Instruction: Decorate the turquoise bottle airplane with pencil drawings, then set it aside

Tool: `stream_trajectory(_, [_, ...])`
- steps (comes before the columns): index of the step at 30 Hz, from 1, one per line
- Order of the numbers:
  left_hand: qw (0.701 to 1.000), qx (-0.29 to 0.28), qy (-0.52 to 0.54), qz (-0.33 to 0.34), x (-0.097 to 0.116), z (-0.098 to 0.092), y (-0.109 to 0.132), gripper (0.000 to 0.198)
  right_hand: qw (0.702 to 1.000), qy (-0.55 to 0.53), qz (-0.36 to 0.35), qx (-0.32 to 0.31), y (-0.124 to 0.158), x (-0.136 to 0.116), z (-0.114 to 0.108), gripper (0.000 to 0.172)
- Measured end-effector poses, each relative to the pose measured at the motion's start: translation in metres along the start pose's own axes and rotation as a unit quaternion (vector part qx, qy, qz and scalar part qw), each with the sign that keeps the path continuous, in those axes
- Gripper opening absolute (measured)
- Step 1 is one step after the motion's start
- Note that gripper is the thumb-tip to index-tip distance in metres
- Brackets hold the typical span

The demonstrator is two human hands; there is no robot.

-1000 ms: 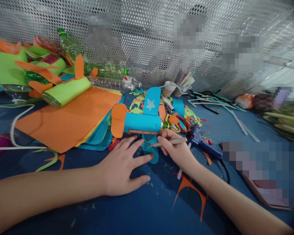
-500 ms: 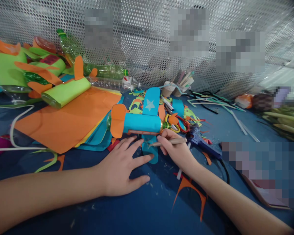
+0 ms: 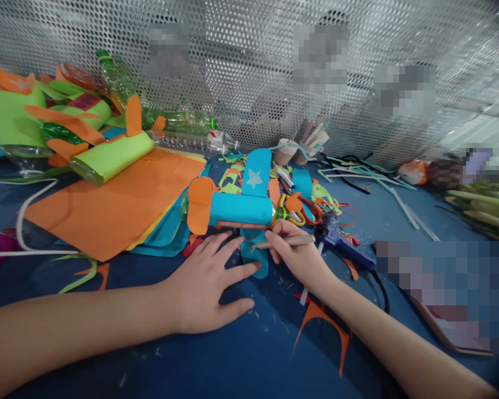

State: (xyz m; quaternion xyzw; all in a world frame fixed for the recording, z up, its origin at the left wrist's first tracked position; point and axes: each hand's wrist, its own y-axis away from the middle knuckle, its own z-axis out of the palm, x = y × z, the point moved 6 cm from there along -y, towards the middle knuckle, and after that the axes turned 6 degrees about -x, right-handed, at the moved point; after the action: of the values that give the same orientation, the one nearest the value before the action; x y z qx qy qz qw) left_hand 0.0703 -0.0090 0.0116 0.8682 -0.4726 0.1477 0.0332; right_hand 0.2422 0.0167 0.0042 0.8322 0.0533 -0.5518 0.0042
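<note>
A toy plane (image 3: pixel 239 209) made from a bottle wrapped in blue paper, with an orange tail and blue wings, lies on the blue table. My left hand (image 3: pixel 210 282) rests flat beside it, fingers spread, fingertips pressing the near blue wing (image 3: pixel 254 255). My right hand (image 3: pixel 296 252) pinches a wooden pencil (image 3: pixel 286 241) whose tip touches that same wing. The far wing carries a pale star.
Orange paper sheets (image 3: pixel 112 202) lie left of the plane, with green-wrapped bottle planes (image 3: pixel 108 155) behind. Scissors (image 3: pixel 305 210), a blue glue gun (image 3: pixel 336 238), paper scraps, cups of sticks (image 3: pixel 303 147) and a perforated metal screen (image 3: pixel 249 66) surround the work. A white cable (image 3: pixel 23 221) loops at left.
</note>
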Motion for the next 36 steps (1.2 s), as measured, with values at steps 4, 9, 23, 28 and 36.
stream_trajectory(4, [1.000, -0.007, -0.005, -0.003, -0.0001, 0.0005, 0.0001, 0.052, 1.000, -0.007, -0.001, -0.007, -0.0003, -0.0005, 0.0002, 0.026])
stream_trajectory(9, [1.000, 0.001, 0.002, 0.000, -0.0002, -0.0001, 0.0001, 0.052, 1.000, -0.017, 0.000, -0.014, 0.0000, -0.0003, 0.0013, 0.026])
stream_trajectory(23, [1.000, -0.019, -0.014, -0.007, 0.0007, 0.0005, -0.0007, 0.053, 1.000, -0.016, 0.012, -0.015, -0.0002, 0.0025, 0.0016, 0.024])
stream_trajectory(28, [1.000, -0.015, -0.011, -0.003, 0.0008, 0.0008, -0.0008, 0.053, 1.000, -0.022, 0.010, 0.000, 0.0003, 0.0012, -0.0002, 0.025])
stream_trajectory(36, [1.000, -0.007, -0.005, 0.000, -0.0007, 0.0011, -0.0007, 0.053, 1.000, -0.028, 0.009, -0.002, 0.0001, 0.0021, 0.0001, 0.024])
